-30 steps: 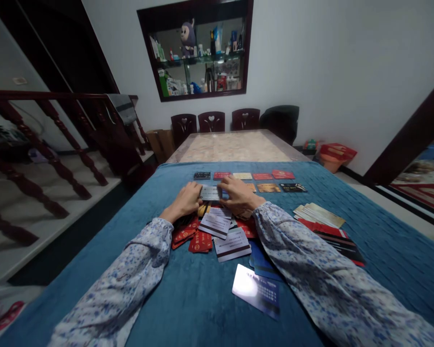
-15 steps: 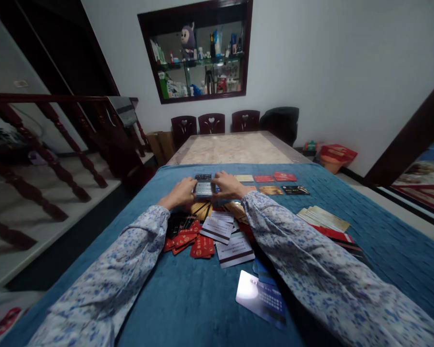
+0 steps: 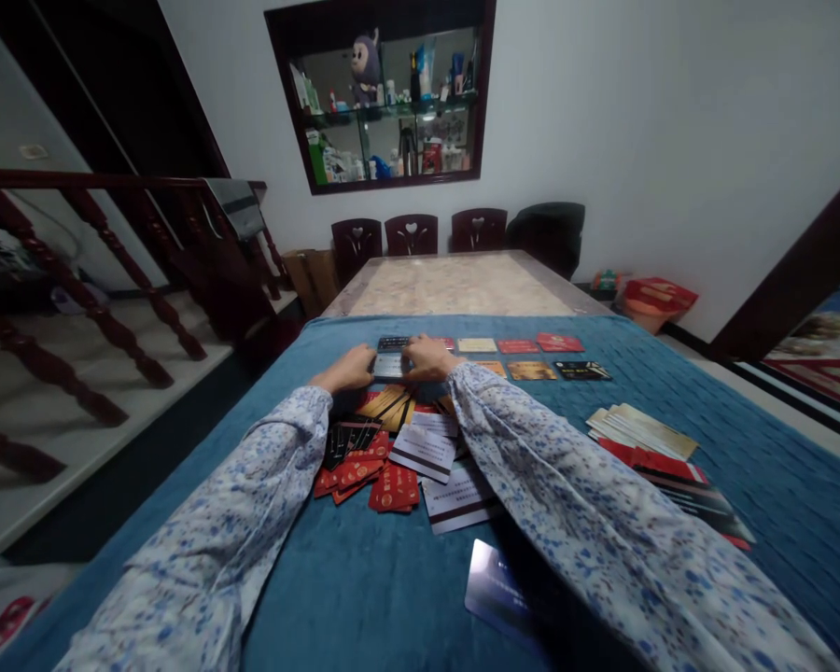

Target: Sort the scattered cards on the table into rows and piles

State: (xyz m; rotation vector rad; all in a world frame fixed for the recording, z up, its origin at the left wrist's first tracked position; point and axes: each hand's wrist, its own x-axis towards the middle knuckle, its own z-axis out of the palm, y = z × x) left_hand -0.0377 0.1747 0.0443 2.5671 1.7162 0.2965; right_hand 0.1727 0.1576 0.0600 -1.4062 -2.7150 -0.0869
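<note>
Both hands are at the far part of the blue cloth, on either side of a silver-grey card (image 3: 390, 366). My left hand (image 3: 350, 370) has its fingertips closed on the card's left edge. On the right edge, the fingers of my right hand (image 3: 426, 359) are closed, partly covering the card. Just behind it lies a black card (image 3: 393, 343). Nearer to me spreads a loose heap: gold cards (image 3: 388, 407), black cards (image 3: 348, 439), red cards (image 3: 394, 487) and white cards with dark stripes (image 3: 426, 452).
Right of my hands run two rows with a cream card (image 3: 476, 345), red cards (image 3: 560, 343), a gold card (image 3: 532, 371) and a black card (image 3: 583, 371). More cards (image 3: 644, 427) fan out at right. A shiny purple card (image 3: 494, 588) lies near me, partly shadowed by my right sleeve.
My right hand has shifted slightly left, uncovering more of a red card in the back row. The silver-grey card stays between both hands. The view has moved slightly.
</note>
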